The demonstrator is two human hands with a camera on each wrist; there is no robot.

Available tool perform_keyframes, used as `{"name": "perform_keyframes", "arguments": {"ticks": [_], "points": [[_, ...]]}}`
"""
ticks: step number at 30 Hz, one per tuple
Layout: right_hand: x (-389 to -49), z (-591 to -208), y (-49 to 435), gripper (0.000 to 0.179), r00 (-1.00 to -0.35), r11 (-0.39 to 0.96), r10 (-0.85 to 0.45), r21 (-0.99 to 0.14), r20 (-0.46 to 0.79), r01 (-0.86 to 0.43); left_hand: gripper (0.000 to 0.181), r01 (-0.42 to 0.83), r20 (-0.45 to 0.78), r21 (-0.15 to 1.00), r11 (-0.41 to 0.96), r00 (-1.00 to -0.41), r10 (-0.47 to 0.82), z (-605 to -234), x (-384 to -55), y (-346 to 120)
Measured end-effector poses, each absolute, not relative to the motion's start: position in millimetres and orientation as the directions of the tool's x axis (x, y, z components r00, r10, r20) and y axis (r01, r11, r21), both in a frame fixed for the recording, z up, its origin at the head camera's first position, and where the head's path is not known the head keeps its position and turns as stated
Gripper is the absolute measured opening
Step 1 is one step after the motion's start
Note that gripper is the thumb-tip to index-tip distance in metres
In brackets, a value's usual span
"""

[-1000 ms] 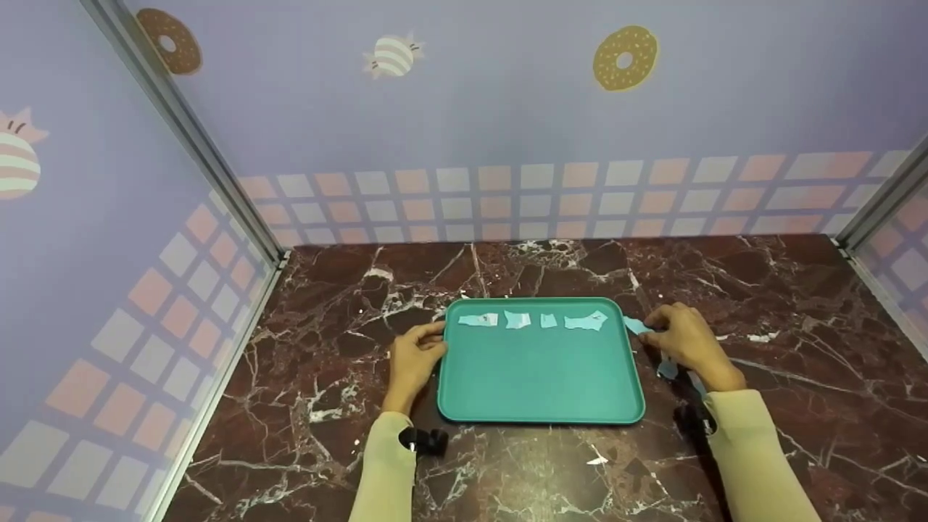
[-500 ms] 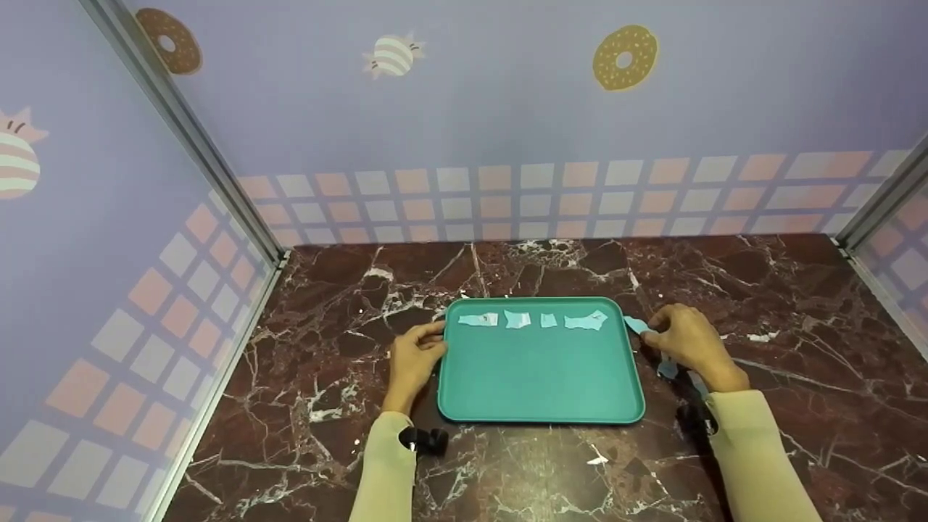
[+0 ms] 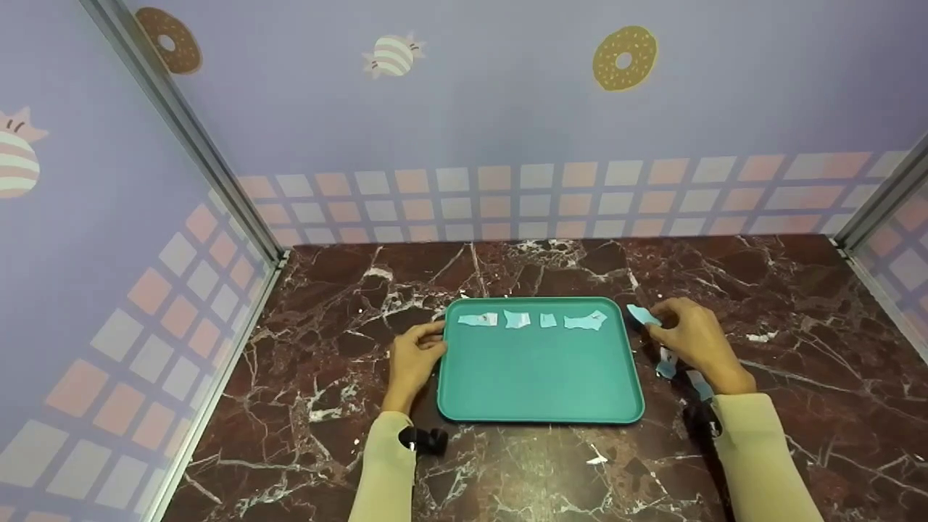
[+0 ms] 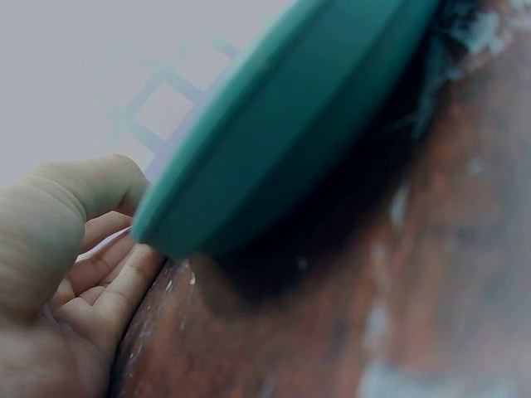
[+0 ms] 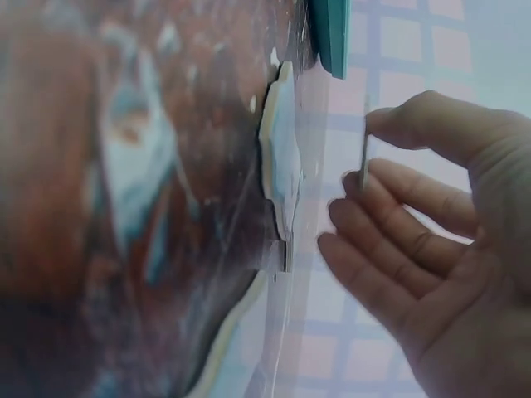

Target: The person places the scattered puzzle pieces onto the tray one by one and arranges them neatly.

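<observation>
A green tray [image 3: 540, 377] lies on the table. My left hand [image 3: 415, 362] holds its left rim; in the left wrist view the thumb [image 4: 99, 184] meets the rim's edge [image 4: 195, 195], with fingers lower down. My right hand [image 3: 692, 337], beyond the tray's right rim, pinches a flat light blue puzzle piece [image 3: 641, 315] between thumb and fingers, raised off the table. Edge-on, that piece [image 5: 365, 153] looks thin in the right wrist view. Several similar pieces [image 3: 585, 320] sit in a row along the tray's far side. Two loose pieces [image 3: 666, 364] lie under my right wrist.
Dark red marbled table [image 3: 333, 449] surrounds the tray. A patterned wall [image 3: 507, 130] stands behind, with side panels left and right. Black wrist cameras [image 3: 424, 440] sit on both forearms. A small white scrap-like mark [image 3: 597, 460] shows in front of the tray.
My right hand has lifted the pinched puzzle piece off the table and shifted slightly right, uncovering more of the loose pieces beneath. The left hand and the tray stay in place.
</observation>
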State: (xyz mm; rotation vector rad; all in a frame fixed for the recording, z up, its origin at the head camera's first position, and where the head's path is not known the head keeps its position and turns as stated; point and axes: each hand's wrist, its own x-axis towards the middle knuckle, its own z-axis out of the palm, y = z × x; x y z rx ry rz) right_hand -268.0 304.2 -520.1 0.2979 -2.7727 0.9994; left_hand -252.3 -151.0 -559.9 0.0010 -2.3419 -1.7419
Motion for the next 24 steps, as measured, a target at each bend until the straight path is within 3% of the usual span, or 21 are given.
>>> {"name": "perform_keyframes", "arguments": {"ticks": [15, 24], "points": [[-266, -521, 270, 0.021, -0.873, 0.691, -0.233, -0.558, 0.429, -0.459, 0.034, 0.13, 0.178, 0.948, 0.292, -0.973, -0.144, -559, -252, -150], [-273, -515, 243, 0.023, -0.82, 0.647, -0.342, -0.518, 0.459, -0.56, 0.033, 0.14, 0.191, 0.943, 0.3, -0.971, -0.145, -560, -254, -151]]}}
